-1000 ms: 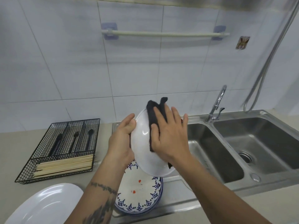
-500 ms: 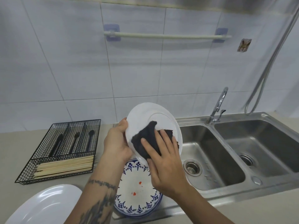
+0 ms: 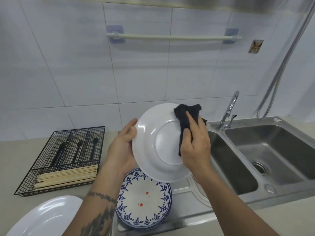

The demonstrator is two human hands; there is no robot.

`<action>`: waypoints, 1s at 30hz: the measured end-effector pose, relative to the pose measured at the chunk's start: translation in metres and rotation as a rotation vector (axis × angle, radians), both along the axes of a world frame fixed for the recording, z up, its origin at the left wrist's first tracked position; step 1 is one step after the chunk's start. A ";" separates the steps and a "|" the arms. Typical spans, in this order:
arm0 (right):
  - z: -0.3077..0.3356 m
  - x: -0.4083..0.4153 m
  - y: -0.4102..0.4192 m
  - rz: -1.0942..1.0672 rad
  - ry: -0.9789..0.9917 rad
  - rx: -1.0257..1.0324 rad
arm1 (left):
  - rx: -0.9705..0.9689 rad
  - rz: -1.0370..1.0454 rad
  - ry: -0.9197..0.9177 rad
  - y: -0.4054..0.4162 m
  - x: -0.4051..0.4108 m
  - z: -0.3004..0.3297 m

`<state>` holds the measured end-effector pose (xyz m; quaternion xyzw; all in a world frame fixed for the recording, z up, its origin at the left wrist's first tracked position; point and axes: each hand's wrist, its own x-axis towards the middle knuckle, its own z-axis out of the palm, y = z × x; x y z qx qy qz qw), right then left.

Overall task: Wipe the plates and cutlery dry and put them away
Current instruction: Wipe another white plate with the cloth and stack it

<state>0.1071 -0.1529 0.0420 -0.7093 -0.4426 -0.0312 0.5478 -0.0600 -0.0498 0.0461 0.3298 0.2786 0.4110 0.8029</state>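
A white-tiled wall backs a beige counter [image 3: 10, 157] and a steel sink [image 3: 238, 167]. The left hand [image 3: 121, 150] grips the plate [image 3: 153, 145] by its left rim, tilted, underside toward the person. The right hand [image 3: 196, 147] presses a dark cloth [image 3: 185, 114] against the upper right of that underside, fingers curled round it. The unwiped area lies down and left of those fingers, so the next stroke probably goes that way.

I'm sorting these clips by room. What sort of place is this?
Most likely a home kitchen: a stainless double sink with a faucet, a tiled wall, and a wire cutlery tray on the counter.
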 end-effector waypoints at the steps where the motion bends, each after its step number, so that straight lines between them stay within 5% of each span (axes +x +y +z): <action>1: 0.005 -0.003 0.003 0.002 -0.044 -0.038 | 0.002 0.000 0.001 -0.003 0.001 0.001; 8: 0.015 -0.045 0.006 0.132 -0.589 -0.183 | -0.015 0.009 0.001 -0.013 0.010 0.001; 15: 0.012 -0.037 0.019 0.045 -0.427 -0.176 | -0.026 0.104 0.065 -0.009 0.002 -0.001; 20: 0.007 -0.052 0.011 0.283 -0.700 -0.149 | -0.086 0.143 -0.023 -0.007 -0.002 0.001; 23: 0.002 -0.041 0.015 0.257 -0.603 -0.146 | -0.036 0.131 0.034 -0.007 -0.007 -0.003; 30: 0.000 -0.005 0.020 0.191 -0.012 -0.048 | 0.062 0.201 0.118 -0.006 -0.019 0.000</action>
